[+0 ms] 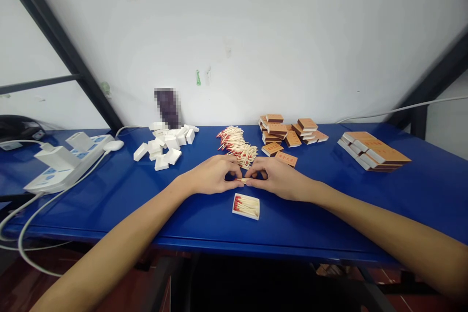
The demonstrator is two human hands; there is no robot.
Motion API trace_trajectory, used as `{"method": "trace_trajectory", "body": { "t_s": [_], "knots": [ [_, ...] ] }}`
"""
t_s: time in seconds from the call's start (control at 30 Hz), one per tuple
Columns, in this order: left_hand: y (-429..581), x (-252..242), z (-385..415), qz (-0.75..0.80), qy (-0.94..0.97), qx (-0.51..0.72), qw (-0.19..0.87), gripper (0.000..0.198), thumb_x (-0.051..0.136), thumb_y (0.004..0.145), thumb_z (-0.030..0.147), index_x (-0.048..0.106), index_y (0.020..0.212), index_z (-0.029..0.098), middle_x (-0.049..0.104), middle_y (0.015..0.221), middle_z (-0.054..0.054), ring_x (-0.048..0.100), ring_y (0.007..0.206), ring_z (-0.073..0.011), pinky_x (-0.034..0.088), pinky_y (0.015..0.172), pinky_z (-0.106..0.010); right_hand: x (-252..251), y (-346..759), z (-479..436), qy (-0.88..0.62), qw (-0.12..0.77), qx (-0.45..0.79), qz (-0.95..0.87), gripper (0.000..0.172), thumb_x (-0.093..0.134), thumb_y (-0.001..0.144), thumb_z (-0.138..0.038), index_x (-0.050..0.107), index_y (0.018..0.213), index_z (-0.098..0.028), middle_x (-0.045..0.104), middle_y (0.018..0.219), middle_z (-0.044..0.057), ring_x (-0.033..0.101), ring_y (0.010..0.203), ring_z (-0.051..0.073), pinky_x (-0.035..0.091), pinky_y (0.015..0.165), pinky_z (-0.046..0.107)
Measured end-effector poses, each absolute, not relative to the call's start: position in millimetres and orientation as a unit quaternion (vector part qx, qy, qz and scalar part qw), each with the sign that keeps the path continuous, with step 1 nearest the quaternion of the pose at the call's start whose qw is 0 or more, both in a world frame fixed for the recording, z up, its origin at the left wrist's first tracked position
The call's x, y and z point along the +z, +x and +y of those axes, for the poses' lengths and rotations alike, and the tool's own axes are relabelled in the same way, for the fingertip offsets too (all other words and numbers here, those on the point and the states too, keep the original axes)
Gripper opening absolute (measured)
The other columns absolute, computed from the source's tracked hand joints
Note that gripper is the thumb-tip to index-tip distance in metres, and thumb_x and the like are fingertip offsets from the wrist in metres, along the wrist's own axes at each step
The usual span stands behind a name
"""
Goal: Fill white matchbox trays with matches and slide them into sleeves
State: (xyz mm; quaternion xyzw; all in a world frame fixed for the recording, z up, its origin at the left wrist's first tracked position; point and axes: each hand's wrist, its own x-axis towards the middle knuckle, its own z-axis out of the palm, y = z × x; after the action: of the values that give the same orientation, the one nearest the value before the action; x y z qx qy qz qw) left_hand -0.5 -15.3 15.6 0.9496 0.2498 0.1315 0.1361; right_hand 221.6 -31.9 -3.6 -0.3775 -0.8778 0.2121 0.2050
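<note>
My left hand (215, 175) and my right hand (276, 177) meet at the middle of the blue table (109, 190). Both pinch a small bundle of matches (243, 180) between their fingertips, just above the tabletop. Directly in front of them, nearer to me, lies an open white matchbox tray (246, 206) with red-tipped matches lying in it. Behind the hands is a loose heap of matches (236, 144).
A pile of empty white trays (164, 145) lies at the back left. Orange matchbox sleeves (288, 134) are heaped at the back right, with a neat stack of boxes (373, 151) farther right. White power strips (64, 161) and cables (22, 224) occupy the left end.
</note>
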Motion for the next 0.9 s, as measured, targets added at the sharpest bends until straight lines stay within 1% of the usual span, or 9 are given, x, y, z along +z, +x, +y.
{"method": "trace_trajectory", "body": {
  "t_s": [0.1, 0.23, 0.3, 0.43, 0.53, 0.63, 0.77, 0.83, 0.9],
  "knots": [
    [0.8, 15.5, -16.2, 0.248, 0.949, 0.137, 0.14, 0.017, 0.063, 0.09, 0.031, 0.07, 0.088, 0.015, 0.065, 0.089, -0.004, 0.059, 0.079, -0.0142, 0.045, 0.073, -0.026, -3.7, 220.8, -33.5, -0.388, 0.204, 0.18, -0.88, 0.019, 0.061, 0.091, -0.033, 0.072, 0.086, -0.018, 0.063, 0.08, 0.003, 0.053, 0.067, 0.014, 0.036, 0.063, 0.026],
    [2.1, 15.5, -17.1, 0.253, 0.945, 0.14, 0.152, 0.014, 0.062, 0.089, 0.029, 0.067, 0.087, 0.016, 0.064, 0.08, -0.001, 0.056, 0.069, -0.0118, 0.042, 0.066, -0.024, -2.4, 218.4, -37.3, -0.395, 0.206, 0.182, -0.877, 0.016, 0.063, 0.09, -0.03, 0.07, 0.082, -0.018, 0.063, 0.071, 0.001, 0.053, 0.06, 0.012, 0.036, 0.061, 0.025],
    [2.5, 15.4, -17.4, 0.259, 0.942, 0.138, 0.161, 0.011, 0.063, 0.088, 0.026, 0.067, 0.09, 0.016, 0.064, 0.079, 0.0, 0.055, 0.066, -0.011, 0.041, 0.064, -0.024, -1.7, 217.1, -39.3, -0.401, 0.205, 0.173, -0.876, 0.013, 0.064, 0.089, -0.027, 0.07, 0.082, -0.018, 0.065, 0.07, 0.0, 0.054, 0.06, 0.012, 0.036, 0.061, 0.025],
    [4.5, 13.7, -18.4, 0.266, 0.942, 0.133, 0.156, 0.014, 0.06, 0.088, 0.024, 0.068, 0.097, 0.017, 0.065, 0.084, -0.001, 0.055, 0.067, -0.0116, 0.042, 0.066, -0.024, -2.1, 215.9, -41.8, -0.411, 0.199, 0.151, -0.877, 0.013, 0.063, 0.09, -0.026, 0.072, 0.084, -0.018, 0.069, 0.077, 0.002, 0.057, 0.066, 0.014, 0.037, 0.062, 0.026],
    [7.3, 11.7, -20.3, 0.276, 0.944, 0.129, 0.125, 0.014, 0.057, 0.089, 0.023, 0.068, 0.089, 0.016, 0.062, 0.083, -0.003, 0.056, 0.072, -0.0135, 0.043, 0.07, -0.026, -3.1, 215.2, -43.4, -0.421, 0.183, 0.135, -0.878, 0.015, 0.06, 0.091, -0.025, 0.071, 0.085, -0.018, 0.07, 0.083, 0.004, 0.059, 0.071, 0.015, 0.038, 0.064, 0.027],
    [9.6, 10.2, -22.1, 0.285, 0.943, 0.134, 0.108, 0.011, 0.056, 0.087, 0.02, 0.066, 0.086, 0.015, 0.062, 0.086, -0.004, 0.058, 0.077, -0.015, 0.044, 0.073, -0.027, -3.6, 214.2, -44.7, -0.428, 0.16, 0.085, -0.885, 0.014, 0.058, 0.091, -0.021, 0.071, 0.087, -0.018, 0.069, 0.088, 0.006, 0.061, 0.077, 0.018, 0.039, 0.066, 0.028],
    [9.8, 9.5, -22.0, 0.28, 0.942, 0.142, 0.12, 0.009, 0.056, 0.083, 0.014, 0.065, 0.085, 0.016, 0.064, 0.082, -0.002, 0.057, 0.073, -0.0139, 0.043, 0.069, -0.025, -3.9, 214.4, -43.3, -0.392, 0.107, 0.001, -0.914, 0.018, 0.052, 0.093, -0.018, 0.07, 0.094, -0.015, 0.068, 0.087, 0.009, 0.062, 0.078, 0.02, 0.038, 0.065, 0.029],
    [9.4, 9.8, -21.6, 0.277, 0.942, 0.144, 0.126, 0.008, 0.057, 0.081, 0.013, 0.064, 0.083, 0.016, 0.064, 0.078, 0.0, 0.056, 0.069, -0.0128, 0.041, 0.067, -0.024, -4.8, 215.5, -41.0, -0.365, 0.105, 0.003, -0.925, 0.018, 0.053, 0.093, -0.017, 0.07, 0.098, -0.013, 0.067, 0.086, 0.009, 0.062, 0.077, 0.02, 0.039, 0.065, 0.029],
    [9.3, 10.3, -21.4, 0.277, 0.941, 0.147, 0.13, 0.008, 0.057, 0.08, 0.012, 0.063, 0.082, 0.017, 0.064, 0.077, 0.001, 0.056, 0.068, -0.0121, 0.04, 0.065, -0.024, -6.7, 216.8, -38.6, -0.344, 0.127, 0.022, -0.93, 0.017, 0.054, 0.091, -0.014, 0.069, 0.098, -0.013, 0.067, 0.084, 0.008, 0.062, 0.076, 0.019, 0.04, 0.066, 0.028]
  ]
}}
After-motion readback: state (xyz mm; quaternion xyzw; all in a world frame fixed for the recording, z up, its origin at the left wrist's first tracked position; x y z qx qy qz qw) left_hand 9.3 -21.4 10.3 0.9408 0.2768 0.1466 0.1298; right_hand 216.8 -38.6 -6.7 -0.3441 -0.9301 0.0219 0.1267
